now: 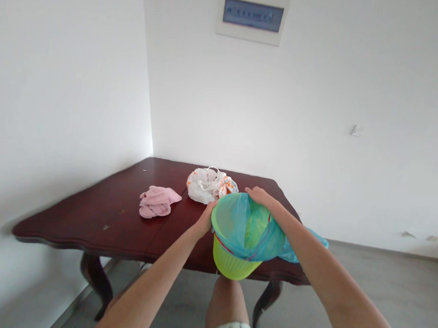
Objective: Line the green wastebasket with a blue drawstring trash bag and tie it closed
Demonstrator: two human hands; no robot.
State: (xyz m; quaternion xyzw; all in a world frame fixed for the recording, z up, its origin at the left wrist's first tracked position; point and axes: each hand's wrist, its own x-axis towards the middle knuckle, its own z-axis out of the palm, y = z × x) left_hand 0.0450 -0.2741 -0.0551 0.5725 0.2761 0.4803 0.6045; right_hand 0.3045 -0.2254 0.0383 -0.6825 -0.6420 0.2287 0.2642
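Note:
A yellow-green plastic wastebasket (232, 265) with slotted sides is tilted toward me at the table's front edge, close above my raised knee. A thin blue garbage bag (273, 241) with a red drawstring lines it, folded over the near rim and hanging loose to the right. My left hand (205, 219) is closed on the left side of the rim. At the far right of the rim, my right hand (260, 196) is closed on the bag's edge; its fingertips are partly hidden.
On the dark red wooden table (100, 216) lie a folded pink cloth (158, 202) and a crumpled white plastic bag (204, 185) with orange print. White walls stand behind and to the left. Curved table legs (96, 280) reach the grey floor.

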